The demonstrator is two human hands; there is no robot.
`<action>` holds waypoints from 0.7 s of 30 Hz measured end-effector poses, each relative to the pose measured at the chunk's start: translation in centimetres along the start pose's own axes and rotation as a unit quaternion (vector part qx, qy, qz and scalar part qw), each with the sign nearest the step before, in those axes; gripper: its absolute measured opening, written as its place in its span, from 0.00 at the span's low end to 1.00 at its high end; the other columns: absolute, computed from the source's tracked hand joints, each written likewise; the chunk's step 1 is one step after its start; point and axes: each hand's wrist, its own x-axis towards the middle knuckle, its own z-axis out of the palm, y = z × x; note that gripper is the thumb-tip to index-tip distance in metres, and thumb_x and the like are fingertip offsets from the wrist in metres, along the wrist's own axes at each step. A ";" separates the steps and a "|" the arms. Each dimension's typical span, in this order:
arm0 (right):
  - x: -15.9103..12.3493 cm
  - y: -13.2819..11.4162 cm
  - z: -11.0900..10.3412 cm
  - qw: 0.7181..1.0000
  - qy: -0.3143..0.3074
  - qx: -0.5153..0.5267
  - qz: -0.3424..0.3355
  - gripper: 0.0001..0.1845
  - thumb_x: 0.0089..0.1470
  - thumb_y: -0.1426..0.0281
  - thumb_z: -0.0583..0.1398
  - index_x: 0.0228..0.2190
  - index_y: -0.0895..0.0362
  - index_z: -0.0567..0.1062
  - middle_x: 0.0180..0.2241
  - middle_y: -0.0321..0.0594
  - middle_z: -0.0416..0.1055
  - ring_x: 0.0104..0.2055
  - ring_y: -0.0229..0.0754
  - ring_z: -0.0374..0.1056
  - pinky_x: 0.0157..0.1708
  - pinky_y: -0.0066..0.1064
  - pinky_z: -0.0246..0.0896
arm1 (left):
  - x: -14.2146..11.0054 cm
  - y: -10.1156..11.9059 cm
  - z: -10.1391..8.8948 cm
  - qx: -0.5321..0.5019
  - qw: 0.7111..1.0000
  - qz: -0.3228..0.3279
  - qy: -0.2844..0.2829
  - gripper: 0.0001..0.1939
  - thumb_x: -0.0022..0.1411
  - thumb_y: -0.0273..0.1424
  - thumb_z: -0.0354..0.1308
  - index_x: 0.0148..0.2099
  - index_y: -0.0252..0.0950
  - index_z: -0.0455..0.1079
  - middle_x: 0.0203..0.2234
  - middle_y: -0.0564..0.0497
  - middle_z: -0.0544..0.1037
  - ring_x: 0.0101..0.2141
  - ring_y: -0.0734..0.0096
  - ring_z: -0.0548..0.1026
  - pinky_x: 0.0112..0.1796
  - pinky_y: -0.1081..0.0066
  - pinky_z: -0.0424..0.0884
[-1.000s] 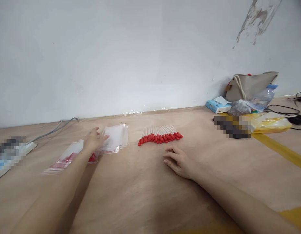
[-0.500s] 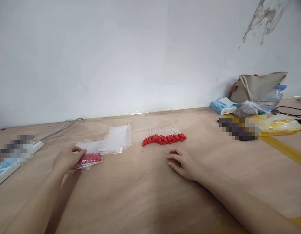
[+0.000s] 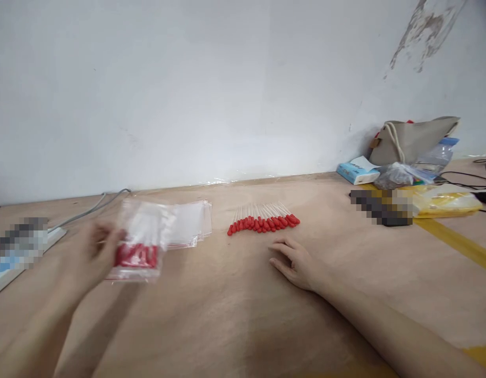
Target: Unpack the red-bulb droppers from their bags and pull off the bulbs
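Observation:
Between the thumb and fingers of my left hand (image 3: 99, 249) is the edge of a clear zip bag (image 3: 142, 228), blurred by motion. Inside it lie several white sticks with red tips. My right hand (image 3: 293, 265) rests on the table with fingers apart, holding nothing. Just beyond it lies a row of red-tipped sticks (image 3: 264, 224), their red ends facing me. A stack of flat clear zip bags (image 3: 187, 223) lies between the held bag and the row, partly covered by the held bag.
A power strip (image 3: 55, 239) with a grey cable (image 3: 96, 207) lies at the left. Toward the right are a blue tissue pack (image 3: 357, 172), a grey bag (image 3: 416, 139), a blurred-out dark object (image 3: 380, 209) and a yellow packet (image 3: 450, 202). A wall (image 3: 227, 94) stands behind the table.
My left hand has lifted the filled bag off the spot beside the stack, raising it toward me. My right hand has stayed in place.

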 end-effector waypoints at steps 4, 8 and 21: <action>-0.2 -0.7 -0.5 0.998 0.070 0.006 -0.008 0.20 0.53 0.67 0.54 0.48 0.54 0.62 0.44 0.45 0.64 0.46 0.43 0.62 0.44 0.37 0.61 | -2.9 7.3 4.6 -0.198 0.890 0.183 -0.368 0.09 0.59 0.37 0.48 0.32 0.36 0.58 0.22 0.57 0.66 0.25 0.77 0.65 0.27 0.78 0.61; -0.7 -1.1 -0.6 0.996 0.029 0.002 -0.086 0.21 0.51 0.65 0.57 0.48 0.54 0.63 0.45 0.45 0.64 0.46 0.43 0.61 0.45 0.36 0.59 | -4.1 13.9 10.0 -0.288 0.758 0.242 -0.532 0.09 0.58 0.36 0.50 0.31 0.35 0.59 0.21 0.56 0.68 0.23 0.78 0.65 0.24 0.78 0.59; -0.5 -0.6 1.4 0.999 -0.034 -0.006 -0.017 0.21 0.50 0.61 0.57 0.46 0.54 0.67 0.45 0.45 0.65 0.44 0.44 0.63 0.43 0.37 0.61 | -6.0 12.1 11.5 -0.490 0.717 -0.159 -0.469 0.29 0.44 0.35 0.66 0.46 0.36 0.56 0.25 0.55 0.72 0.29 0.73 0.73 0.35 0.67 0.69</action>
